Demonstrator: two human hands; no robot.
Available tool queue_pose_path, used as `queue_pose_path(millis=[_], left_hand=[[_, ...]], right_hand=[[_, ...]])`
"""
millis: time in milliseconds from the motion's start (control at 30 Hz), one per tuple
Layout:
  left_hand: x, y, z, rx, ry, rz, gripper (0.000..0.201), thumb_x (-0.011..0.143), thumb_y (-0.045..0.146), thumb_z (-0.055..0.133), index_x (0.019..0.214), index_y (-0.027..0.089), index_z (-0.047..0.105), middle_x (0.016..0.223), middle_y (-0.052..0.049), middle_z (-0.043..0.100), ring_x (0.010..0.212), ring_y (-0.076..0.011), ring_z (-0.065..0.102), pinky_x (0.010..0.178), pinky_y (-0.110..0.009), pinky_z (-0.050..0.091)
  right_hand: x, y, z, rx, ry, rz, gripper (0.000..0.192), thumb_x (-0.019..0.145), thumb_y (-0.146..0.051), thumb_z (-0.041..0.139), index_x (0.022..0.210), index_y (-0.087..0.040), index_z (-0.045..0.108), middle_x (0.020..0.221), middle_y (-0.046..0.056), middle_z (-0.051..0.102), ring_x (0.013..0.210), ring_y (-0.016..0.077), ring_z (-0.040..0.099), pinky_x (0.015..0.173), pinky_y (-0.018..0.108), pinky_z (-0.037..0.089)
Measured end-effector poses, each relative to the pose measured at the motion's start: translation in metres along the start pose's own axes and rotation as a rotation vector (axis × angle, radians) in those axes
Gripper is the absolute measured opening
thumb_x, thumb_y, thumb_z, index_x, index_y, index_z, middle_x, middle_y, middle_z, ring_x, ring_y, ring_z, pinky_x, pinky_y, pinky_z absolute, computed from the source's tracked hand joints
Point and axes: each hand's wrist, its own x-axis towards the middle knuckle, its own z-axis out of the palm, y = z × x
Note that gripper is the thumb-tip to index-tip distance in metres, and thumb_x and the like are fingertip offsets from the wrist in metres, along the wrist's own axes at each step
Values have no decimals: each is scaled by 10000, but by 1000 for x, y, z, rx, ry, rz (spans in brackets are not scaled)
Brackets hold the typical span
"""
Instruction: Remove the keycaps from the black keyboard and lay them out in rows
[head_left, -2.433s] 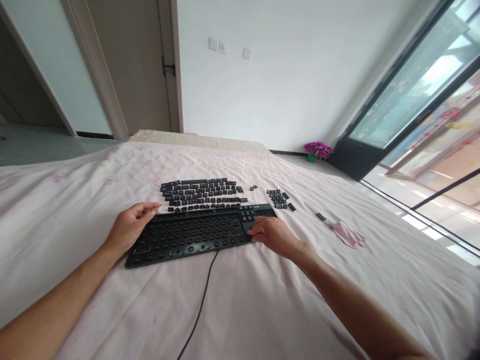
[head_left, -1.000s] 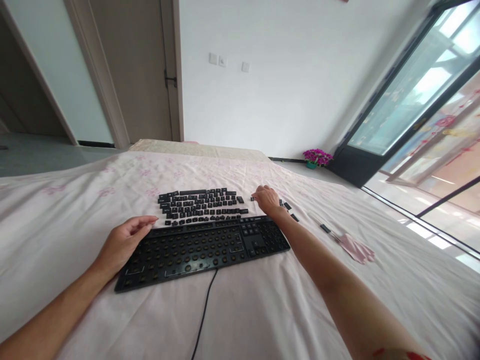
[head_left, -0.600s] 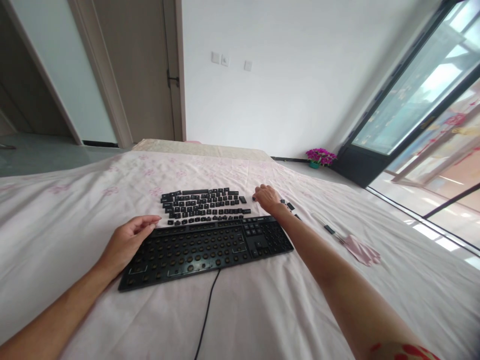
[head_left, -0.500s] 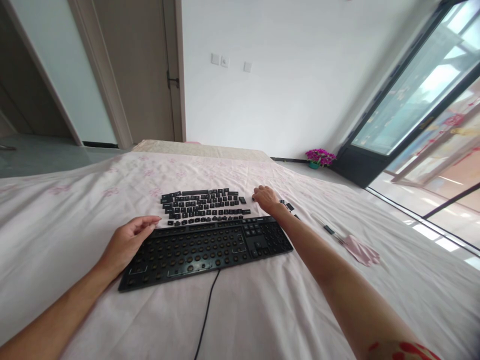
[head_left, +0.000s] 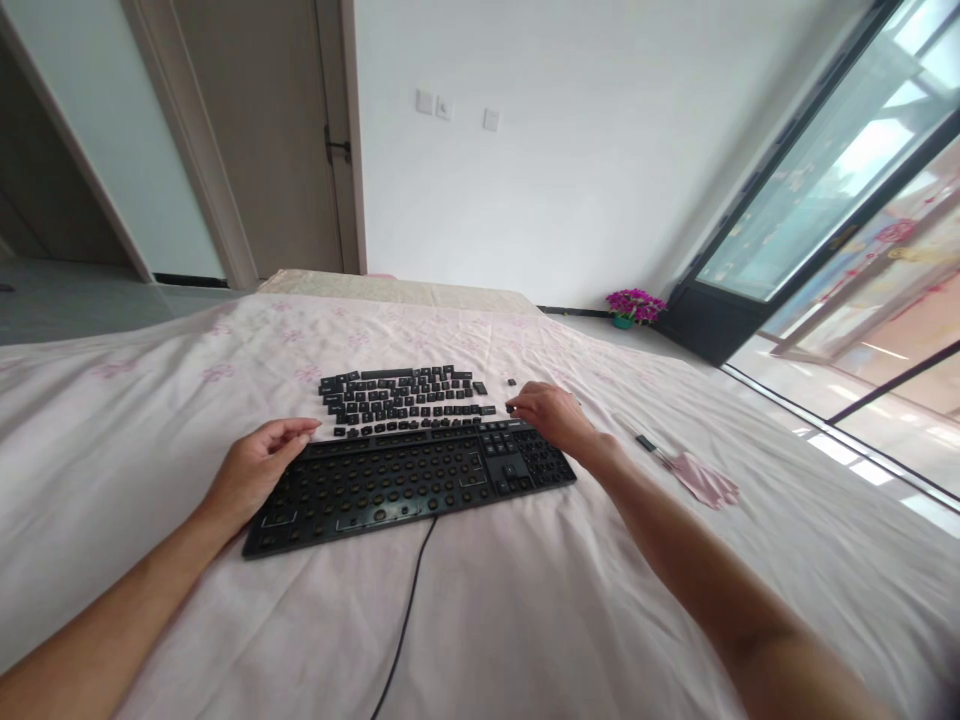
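A black keyboard [head_left: 409, 485] with its keycaps taken off lies at a slant on the bed, showing bare key stems. Beyond its far edge, loose black keycaps [head_left: 405, 393] are laid out in rows. My left hand [head_left: 259, 468] rests at the keyboard's far left corner, fingers stretched forward and the thumb close beneath them, with nothing visible in them. Above the keyboard's far right part, my right hand [head_left: 553, 412] pinches a small black keycap [head_left: 510, 407] at its fingertips. One single keycap [head_left: 511, 382] lies on the sheet just beyond that hand.
A pale floral bedsheet [head_left: 480, 610] with wrinkles lies under everything. The keyboard's cable [head_left: 409, 610] runs toward me. To the right are a small tool with a black end [head_left: 646, 442] and a pink cloth or glove [head_left: 701, 480]. Purple flowers [head_left: 635, 303] stand by the wall.
My right hand has drawn back toward the keyboard's far edge, uncovering a single keycap. My left hand stays by the corner. The whole view has shifted slightly.
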Motion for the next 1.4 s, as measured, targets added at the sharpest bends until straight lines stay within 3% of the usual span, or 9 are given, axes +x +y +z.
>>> queue_pose_path(millis=[133,267,500,800,1400], left_hand=[[1,-3,0,-1,-1,18,487,773,555,644,1120,216,685,1041,-60,737,919,-219,684,737,-246,524],[1,-4,0,9,5,19,507,768,566,641,1125,211,687,1031,-68,739,897,-226,689,728,-258,529],[0,-2,1,-9,10,21,483,758,553,656,1107,221,696,1033,-55,741,902,-217,689,738,-246,530],[-2,3,1,-12,15,-1,486,753,543,667,1104,209,698,1023,-60,742,871,-210,692,715,-244,530],[-2,3,1,-13,14,-2,496,752,545,663,1110,202,697,1028,-71,740,883,-218,689,711,-251,530]], right_hand=[[-44,-25,-9,25,-35,-20,201,942,-314,559,1018,-252,734,933,30,675,886,167,596,739,258,371],[-59,-38,-7,-69,-115,-17,156,914,-276,600,984,-256,738,908,30,662,834,170,590,708,272,366],[-61,-46,-8,-46,-187,-14,189,935,-260,560,1022,-254,728,915,34,652,840,159,589,697,255,379],[-68,-45,-2,134,-118,69,229,943,-271,543,1098,-274,712,989,24,692,844,154,638,700,234,431],[-66,-47,-1,142,-106,98,266,925,-231,554,1153,-270,686,1022,16,707,861,156,658,714,237,441]])
